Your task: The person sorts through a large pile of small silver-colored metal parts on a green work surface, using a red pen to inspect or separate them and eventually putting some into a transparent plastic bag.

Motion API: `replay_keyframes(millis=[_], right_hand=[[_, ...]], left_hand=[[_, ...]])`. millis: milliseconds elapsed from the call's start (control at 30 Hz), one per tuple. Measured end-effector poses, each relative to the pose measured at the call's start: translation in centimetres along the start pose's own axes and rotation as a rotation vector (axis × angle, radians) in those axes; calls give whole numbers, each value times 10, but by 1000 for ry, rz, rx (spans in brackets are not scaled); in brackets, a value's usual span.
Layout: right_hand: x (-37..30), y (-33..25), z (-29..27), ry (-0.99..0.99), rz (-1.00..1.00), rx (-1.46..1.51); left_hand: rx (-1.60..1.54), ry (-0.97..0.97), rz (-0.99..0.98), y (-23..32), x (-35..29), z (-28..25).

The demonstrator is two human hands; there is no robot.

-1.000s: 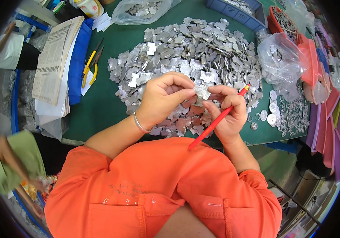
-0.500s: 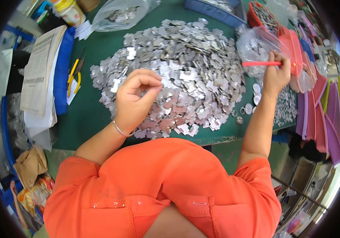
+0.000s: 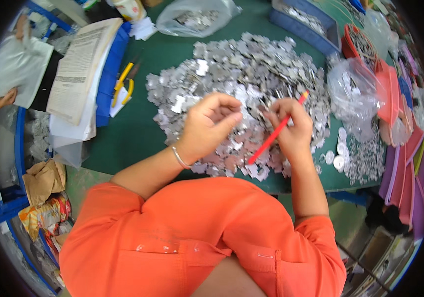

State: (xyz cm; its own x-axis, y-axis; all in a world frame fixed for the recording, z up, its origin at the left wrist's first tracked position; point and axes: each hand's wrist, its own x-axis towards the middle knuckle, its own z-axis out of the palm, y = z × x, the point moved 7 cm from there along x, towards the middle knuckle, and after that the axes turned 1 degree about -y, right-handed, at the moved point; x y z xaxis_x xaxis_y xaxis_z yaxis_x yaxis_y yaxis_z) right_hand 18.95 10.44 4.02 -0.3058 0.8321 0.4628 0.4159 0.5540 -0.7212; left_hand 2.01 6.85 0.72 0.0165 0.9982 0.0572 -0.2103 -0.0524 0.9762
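Observation:
A wide heap of small flat silvery metal pieces (image 3: 251,59) with notched edges lies on the green table in front of me. Over its near left part is my left hand (image 3: 207,126), fingers curled and thumb close to the index finger. Whatever is in that pinch, if anything, is too small to see. Facing it, my right hand (image 3: 295,129) is closed round a slim red pencil-shaped stick (image 3: 266,147), which slants down toward me and to the left. The stick's far end has a yellowish tip. My right fingertips are blurred, close to the metal pieces.
Yellow-handled pliers (image 3: 123,84) lie at left beside a blue tray (image 3: 111,74) under papers. Behind the heap are a clear bag (image 3: 197,22) and a blue-grey bin (image 3: 303,27). At right are another bag (image 3: 353,94), red containers (image 3: 387,91), round discs (image 3: 342,143) and small parts (image 3: 365,161).
My right hand has come left from beside the bag to over the heap, bringing the red stick, now slanted. My left hand stays curled over the heap. The whole view has shifted.

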Motion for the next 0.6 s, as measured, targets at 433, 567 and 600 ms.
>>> replay_keyframes(millis=[433, 567, 600], right_hand=[[-18, -6, 23, -13, 234, 545], [-26, -3, 18, -35, 266, 535], [-22, -13, 18, 11, 155, 434]], left_hand=[[-267, -142, -98, -7, 5, 6], [-46, -177, -15, 1, 4, 12], [-5, -175, 3, 5, 3, 11]])
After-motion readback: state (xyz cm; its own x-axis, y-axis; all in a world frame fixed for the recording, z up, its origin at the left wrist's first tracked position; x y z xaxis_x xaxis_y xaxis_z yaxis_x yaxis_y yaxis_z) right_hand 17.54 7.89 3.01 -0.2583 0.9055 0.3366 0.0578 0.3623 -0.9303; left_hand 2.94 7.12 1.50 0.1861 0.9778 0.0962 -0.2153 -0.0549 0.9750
